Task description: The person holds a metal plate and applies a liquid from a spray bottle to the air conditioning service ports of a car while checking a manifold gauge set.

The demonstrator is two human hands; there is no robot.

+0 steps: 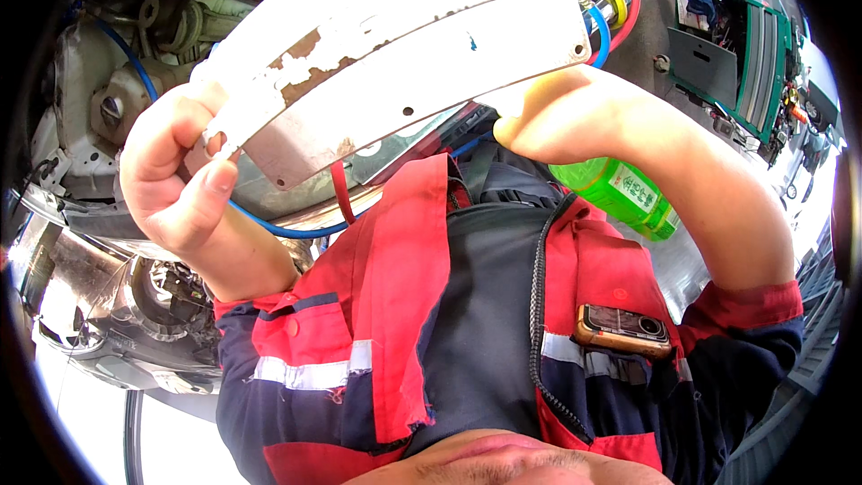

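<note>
A long, curved white metal panel with peeling paint, brown bare patches and small holes spans the upper middle of the head view. My left hand pinches its left end between thumb and fingers, beside a notch in the metal. At the right part of the lower edge, my right hand is closed on the panel; some of its fingers are hidden. Glare washes out the panel's upper surface. Blue hose, yellow hose and red hose loop past its right end.
An open engine bay lies at the left, with a dark vehicle's front below it. A green bottle shows under my right forearm. A green-framed tool cart stands at the far right. A phone sits in my jacket pocket.
</note>
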